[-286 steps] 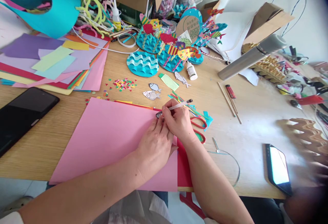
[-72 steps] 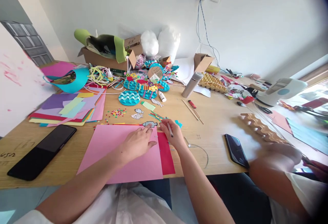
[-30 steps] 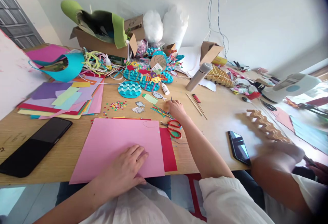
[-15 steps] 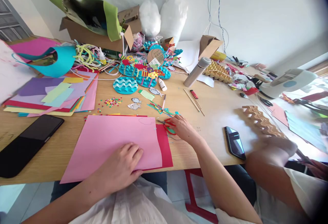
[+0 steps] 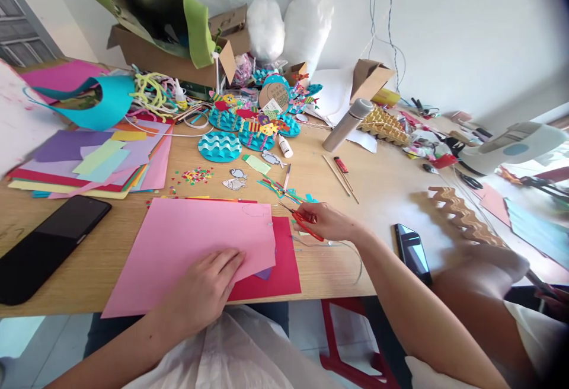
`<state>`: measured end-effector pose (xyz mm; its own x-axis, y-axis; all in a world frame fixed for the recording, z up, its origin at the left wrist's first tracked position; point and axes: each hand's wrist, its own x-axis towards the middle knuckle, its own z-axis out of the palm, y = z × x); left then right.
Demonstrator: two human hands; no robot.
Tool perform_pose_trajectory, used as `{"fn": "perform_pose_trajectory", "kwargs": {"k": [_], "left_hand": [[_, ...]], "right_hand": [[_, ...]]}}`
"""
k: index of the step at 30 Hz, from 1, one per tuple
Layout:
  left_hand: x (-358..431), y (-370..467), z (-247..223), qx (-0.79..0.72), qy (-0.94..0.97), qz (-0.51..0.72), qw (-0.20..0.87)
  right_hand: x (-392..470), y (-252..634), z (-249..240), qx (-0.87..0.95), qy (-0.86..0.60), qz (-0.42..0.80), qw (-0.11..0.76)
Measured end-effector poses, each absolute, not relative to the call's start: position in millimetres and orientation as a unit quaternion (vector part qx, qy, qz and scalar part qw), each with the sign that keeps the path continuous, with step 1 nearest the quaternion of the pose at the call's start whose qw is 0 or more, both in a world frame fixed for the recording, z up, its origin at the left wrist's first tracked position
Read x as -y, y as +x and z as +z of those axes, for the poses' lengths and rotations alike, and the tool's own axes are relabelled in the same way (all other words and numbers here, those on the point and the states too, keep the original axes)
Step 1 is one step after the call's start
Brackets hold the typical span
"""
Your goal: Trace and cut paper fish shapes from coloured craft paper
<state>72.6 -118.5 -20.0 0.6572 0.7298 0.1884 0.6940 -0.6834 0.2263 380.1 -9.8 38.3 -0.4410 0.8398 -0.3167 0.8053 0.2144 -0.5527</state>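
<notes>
My left hand (image 5: 216,285) grips the lower right edge of a pink sheet of paper (image 5: 173,246), fingers on top and the thumb out of sight. A faint pencil outline (image 5: 253,210) shows near the sheet's upper right corner. Red paper (image 5: 284,258) lies underneath, with a purple corner (image 5: 265,274) peeking out. My right hand (image 5: 326,222) holds red-handled scissors (image 5: 306,223) just right of the pink sheet, blades pointing left. Thin paper strips (image 5: 278,190) lie beyond, near small fish cutouts (image 5: 234,183).
Two phones (image 5: 53,246) (image 5: 412,249) lie left and right. Stacked coloured paper (image 5: 57,169) is at the left. Behind stand blue corrugated crafts (image 5: 220,147), a glue bottle (image 5: 285,147) and a steel flask (image 5: 348,125). At the right, another person's arm (image 5: 480,282) rests at the table.
My right hand has taken up the scissors from the table and drawn them slightly right. My left hand has pulled the pink sheet's lower right edge leftward, baring more red and some purple paper.
</notes>
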Motion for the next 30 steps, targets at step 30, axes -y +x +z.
{"fn": "perform_pose_trajectory", "kwargs": {"k": [30], "left_hand": [[133.8, 61.8, -42.7, -0.35, 0.914, 0.194, 0.06]], "right_hand": [[-80.5, 369.8, 52.6, 0.669, -0.398, 0.553, -0.296]]}}
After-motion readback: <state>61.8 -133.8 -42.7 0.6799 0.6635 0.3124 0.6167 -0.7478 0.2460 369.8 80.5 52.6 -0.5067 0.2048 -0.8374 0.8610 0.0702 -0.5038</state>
